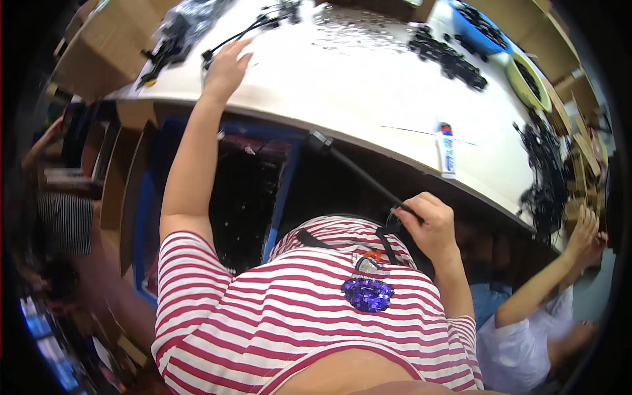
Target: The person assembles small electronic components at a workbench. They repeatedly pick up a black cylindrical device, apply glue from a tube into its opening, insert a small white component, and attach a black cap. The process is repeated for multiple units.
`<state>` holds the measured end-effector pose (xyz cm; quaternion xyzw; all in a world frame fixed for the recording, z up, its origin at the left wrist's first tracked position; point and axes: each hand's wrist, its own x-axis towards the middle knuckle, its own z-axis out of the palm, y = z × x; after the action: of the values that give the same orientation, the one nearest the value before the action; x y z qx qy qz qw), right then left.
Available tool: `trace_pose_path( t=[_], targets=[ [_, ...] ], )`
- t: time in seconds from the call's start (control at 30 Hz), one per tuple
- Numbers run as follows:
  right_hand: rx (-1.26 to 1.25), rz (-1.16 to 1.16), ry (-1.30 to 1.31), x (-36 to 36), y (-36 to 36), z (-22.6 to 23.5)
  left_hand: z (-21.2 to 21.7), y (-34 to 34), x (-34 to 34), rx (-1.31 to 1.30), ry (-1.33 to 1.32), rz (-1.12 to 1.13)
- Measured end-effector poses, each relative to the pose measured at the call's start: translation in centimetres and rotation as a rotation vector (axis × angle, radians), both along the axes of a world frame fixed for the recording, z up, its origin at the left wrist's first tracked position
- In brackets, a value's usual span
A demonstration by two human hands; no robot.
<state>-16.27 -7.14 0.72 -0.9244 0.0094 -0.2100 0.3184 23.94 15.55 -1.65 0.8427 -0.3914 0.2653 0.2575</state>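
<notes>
My right hand point(431, 224) is closed around the lower end of a slim black rod point(368, 174). The rod slants up to the left, and its blocky grey-and-black head is just off the table's front edge. Stretched out over the table at the far left, my left hand point(227, 69) has its thumb and fingers apart. Close by its fingertips lies another thin black rod point(237, 37), part of a loose group of such pieces; I cannot make out whether the fingers touch it.
On the white table point(316, 85) lie a glue-like tube point(446, 151), small scattered metal pieces point(355, 33), black parts point(451, 59) and a cable bundle point(543, 174). A blue basin point(479, 27) and a yellow-green basin point(528, 82) hold black parts. A cardboard box point(108, 49) stands left. Another person's hand point(582, 230) is at right.
</notes>
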Motion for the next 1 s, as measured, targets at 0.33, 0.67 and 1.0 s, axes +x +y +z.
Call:
trace_pose_path(
  t=[0.33,0.67,1.0],
  targets=[
    [0.035,-0.066,-0.028,-3.7,-3.3,-2.5,-1.5,-1.6,0.2,0.292,0.104,0.107],
    [0.032,-0.046,0.083,-6.7,-5.6,-3.5,7.7,-26.2,-14.9,0.658,0.228,-0.848],
    [0.241,-0.281,0.020,-8.0,-6.2,-4.9,11.2,-33.5,-15.9,-0.070,0.237,-0.902]
  ],
)
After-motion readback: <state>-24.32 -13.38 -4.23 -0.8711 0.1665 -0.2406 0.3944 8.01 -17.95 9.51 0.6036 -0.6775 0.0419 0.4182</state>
